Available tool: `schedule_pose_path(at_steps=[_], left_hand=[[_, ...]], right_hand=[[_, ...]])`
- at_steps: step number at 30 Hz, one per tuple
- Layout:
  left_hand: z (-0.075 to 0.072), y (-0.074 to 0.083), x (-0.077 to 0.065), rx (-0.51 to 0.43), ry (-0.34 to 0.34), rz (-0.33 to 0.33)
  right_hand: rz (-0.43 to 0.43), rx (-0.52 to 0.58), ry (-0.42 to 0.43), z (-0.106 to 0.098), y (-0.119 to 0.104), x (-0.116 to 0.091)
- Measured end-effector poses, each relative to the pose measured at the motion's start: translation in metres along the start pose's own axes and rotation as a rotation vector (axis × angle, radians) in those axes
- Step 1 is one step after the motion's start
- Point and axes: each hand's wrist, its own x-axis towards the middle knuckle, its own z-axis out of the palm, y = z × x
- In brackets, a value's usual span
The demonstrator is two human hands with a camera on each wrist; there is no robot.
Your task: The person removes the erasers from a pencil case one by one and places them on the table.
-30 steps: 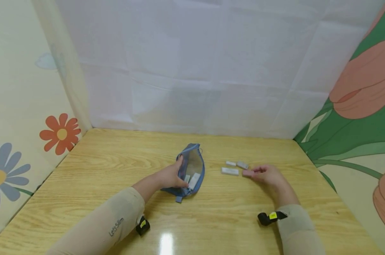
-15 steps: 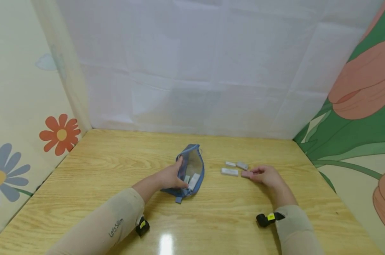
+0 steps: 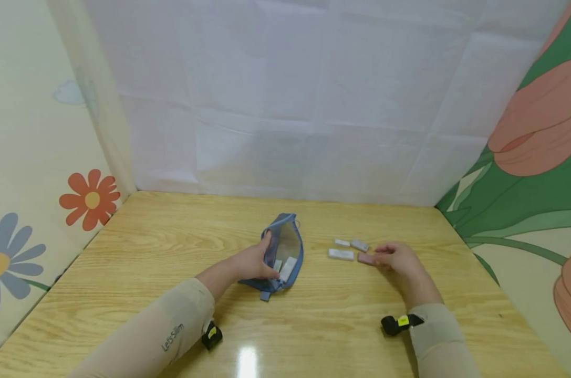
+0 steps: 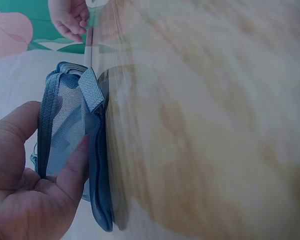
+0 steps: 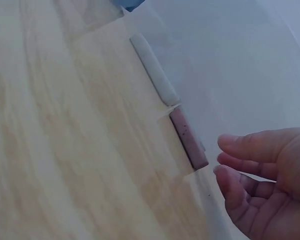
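Observation:
A blue mesh zip pouch (image 3: 292,244) stands with its mouth spread on the wooden table. My left hand (image 3: 254,261) grips its near side, with thumb and fingers at the opening; the left wrist view shows the hand (image 4: 35,185) holding the pouch's edge (image 4: 47,120). Inside the pouch lies a white block (image 3: 288,269) beside a greenish piece. My right hand (image 3: 398,258) is by a pink eraser-like block (image 3: 365,258). In the right wrist view the fingertips stand a little apart from the pink block (image 5: 189,140), with nothing between them.
Left of and behind the pink block lie a long white block (image 3: 340,254), a small white block (image 3: 342,243) and a grey block (image 3: 359,245). A white sheet (image 3: 285,121) hangs at the table's back edge, with patterned cloths on both sides.
My right hand had its fingers on the pink block and shifted it slightly left; now the fingers have let go and lifted slightly. My left hand and the pouch have stayed put.

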Motion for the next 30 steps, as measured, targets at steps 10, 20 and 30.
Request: schedule_pose_path(at_steps=[10,20,30], left_hand=[[0.0,0.0,0.001,0.01,0.002,0.004],[0.001,0.002,-0.001,0.027,0.009,0.01],[0.001,0.0,0.0,0.029,0.011,0.018]], right_hand=[[-0.101,-0.094,-0.017,-0.001,-0.027,-0.002],[-0.157,-0.069,-0.014,0.007,-0.049,-0.001],[-0.242,-0.034,-0.031,0.033,-0.065,0.002]])
